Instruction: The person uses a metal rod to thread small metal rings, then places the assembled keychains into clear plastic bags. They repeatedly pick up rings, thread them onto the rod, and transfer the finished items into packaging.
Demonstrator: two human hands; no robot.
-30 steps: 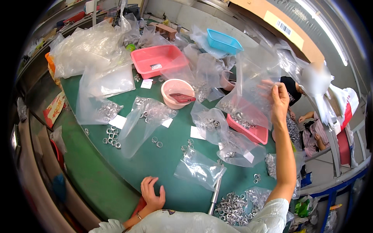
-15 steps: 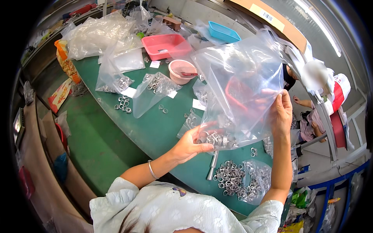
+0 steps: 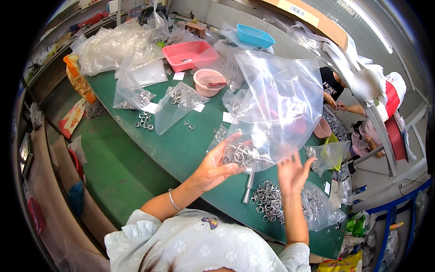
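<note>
A large clear plastic bag [image 3: 285,99] hangs in front of me above the table, with metal rings [image 3: 240,154] gathered in its lower left corner. My left hand [image 3: 212,168] grips that corner, thumb in front and fingers partly hidden behind the film. At the bag's lower right edge, my right hand [image 3: 292,174] is open, palm up with fingers spread; some fingertips touch or lie behind the film. Below the bag a metal rod-like tool [image 3: 248,187] lies on the table. Beside it is a pile of loose metal rings [image 3: 268,201], next to another bag of rings [image 3: 315,204].
On the green table [image 3: 181,145] stand a pink tray [image 3: 188,55], a pink bowl [image 3: 208,86] and a blue tray [image 3: 256,36]. Ring-filled bags [image 3: 181,97] and empty plastic bags [image 3: 115,47] lie farther back. Other people's hands [image 3: 335,103] work at the right.
My right hand has let go of the bag's right side and moved down and left, opening under its lower edge. The bag has shifted slightly left; my left hand still holds its corner.
</note>
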